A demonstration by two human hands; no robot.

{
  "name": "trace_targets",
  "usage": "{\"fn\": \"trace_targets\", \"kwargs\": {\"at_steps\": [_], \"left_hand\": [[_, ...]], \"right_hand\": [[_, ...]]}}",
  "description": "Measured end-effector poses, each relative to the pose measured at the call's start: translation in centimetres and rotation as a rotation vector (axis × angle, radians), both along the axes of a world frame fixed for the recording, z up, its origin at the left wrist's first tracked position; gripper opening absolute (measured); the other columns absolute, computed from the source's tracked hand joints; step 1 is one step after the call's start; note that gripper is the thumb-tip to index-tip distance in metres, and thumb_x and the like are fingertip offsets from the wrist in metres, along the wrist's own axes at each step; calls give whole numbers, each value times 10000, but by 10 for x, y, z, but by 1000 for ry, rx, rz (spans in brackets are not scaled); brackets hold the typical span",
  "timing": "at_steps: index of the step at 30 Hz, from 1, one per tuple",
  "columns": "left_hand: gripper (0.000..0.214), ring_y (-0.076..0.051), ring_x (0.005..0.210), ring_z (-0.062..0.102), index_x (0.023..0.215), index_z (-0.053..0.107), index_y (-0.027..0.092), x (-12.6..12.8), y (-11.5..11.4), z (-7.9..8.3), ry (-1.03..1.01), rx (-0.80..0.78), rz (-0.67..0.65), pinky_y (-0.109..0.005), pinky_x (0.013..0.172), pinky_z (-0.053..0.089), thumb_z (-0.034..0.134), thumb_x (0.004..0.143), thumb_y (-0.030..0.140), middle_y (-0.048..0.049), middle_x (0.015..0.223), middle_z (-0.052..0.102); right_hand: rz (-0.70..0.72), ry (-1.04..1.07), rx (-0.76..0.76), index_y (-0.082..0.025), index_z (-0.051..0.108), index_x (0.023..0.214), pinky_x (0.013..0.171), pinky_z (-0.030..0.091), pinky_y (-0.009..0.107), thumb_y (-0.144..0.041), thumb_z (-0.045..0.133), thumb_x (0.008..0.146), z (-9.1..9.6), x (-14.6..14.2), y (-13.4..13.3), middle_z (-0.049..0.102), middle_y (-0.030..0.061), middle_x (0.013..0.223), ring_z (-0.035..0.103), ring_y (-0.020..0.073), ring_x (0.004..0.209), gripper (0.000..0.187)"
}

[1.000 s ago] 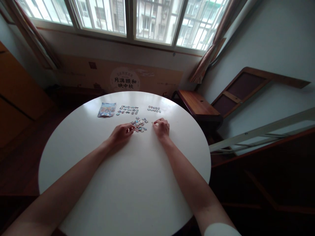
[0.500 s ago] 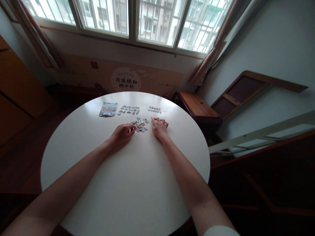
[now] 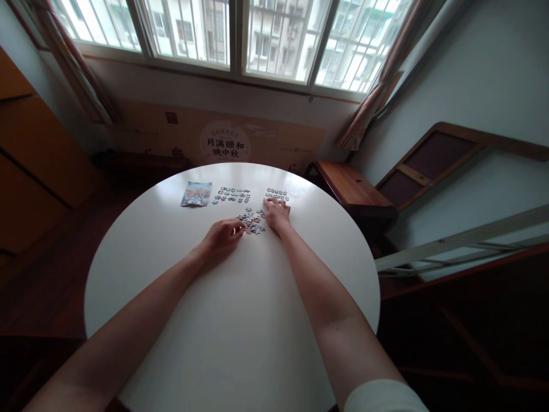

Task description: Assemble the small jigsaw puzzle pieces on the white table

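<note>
At the left edge of the puzzle pile (image 3: 256,221) on the white table (image 3: 240,320), my left hand (image 3: 223,233) curls, thumb and fingers close together; I can't tell if they pinch a piece. Just right of the pile, my right hand (image 3: 278,216) has its fingers loosely bent, hold unclear. Beyond the pile lie the left rows (image 3: 234,195), the right rows (image 3: 277,191) and, farther left, a packet (image 3: 197,194).
</note>
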State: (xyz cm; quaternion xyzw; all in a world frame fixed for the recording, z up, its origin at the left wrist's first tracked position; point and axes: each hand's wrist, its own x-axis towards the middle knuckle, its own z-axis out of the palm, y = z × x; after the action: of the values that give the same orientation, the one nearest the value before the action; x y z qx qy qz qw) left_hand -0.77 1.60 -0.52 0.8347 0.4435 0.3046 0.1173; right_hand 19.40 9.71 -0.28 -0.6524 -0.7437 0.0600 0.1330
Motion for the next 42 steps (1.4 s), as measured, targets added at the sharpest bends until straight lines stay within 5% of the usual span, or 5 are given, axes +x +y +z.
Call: {"fn": "trace_targets", "kwargs": {"at_steps": [13, 18, 22, 28, 42], "left_hand": [[209, -107, 614, 537, 865, 673, 185, 1, -2, 3, 3, -2, 9, -205, 602, 386, 483, 856, 272, -13, 741, 638], [197, -107, 609, 538, 866, 679, 185, 1, -1, 2, -2, -12, 2, -206, 599, 391, 495, 843, 251, -15, 741, 641], [189, -106, 604, 535, 863, 682, 181, 1, 0, 1, -10, -7, 6, -203, 597, 390, 503, 834, 235, -14, 732, 639], [204, -103, 602, 531, 874, 690, 192, 1, 0, 2, -5, -14, 4, -203, 587, 377, 494, 841, 238, -10, 735, 639], [196, -104, 602, 522, 868, 681, 171, -1, -2, 2, -12, -12, -8, -205, 589, 380, 501, 846, 247, -17, 724, 631]], "right_hand": [[-22, -16, 12, -299, 471, 1296, 970, 303, 471, -271, 280, 905, 0, -2, -1, 392, 15, 1404, 321, 281, 1191, 436], [-52, 120, 126, -276, 471, 1311, 959, 357, 439, -209, 388, 853, -1, 3, -3, 384, 42, 1389, 380, 283, 1162, 470], [-113, 298, 230, -221, 585, 1182, 951, 396, 390, -153, 407, 827, -4, 8, -10, 441, 88, 1273, 441, 247, 1130, 403], [-44, 472, 129, -212, 654, 1031, 857, 463, 310, -234, 514, 800, -7, 3, -38, 518, 64, 1091, 577, 144, 820, 271], [81, 361, 157, -188, 661, 834, 734, 434, 254, -273, 559, 785, -6, 8, -66, 581, 16, 821, 556, 127, 708, 142]]}}
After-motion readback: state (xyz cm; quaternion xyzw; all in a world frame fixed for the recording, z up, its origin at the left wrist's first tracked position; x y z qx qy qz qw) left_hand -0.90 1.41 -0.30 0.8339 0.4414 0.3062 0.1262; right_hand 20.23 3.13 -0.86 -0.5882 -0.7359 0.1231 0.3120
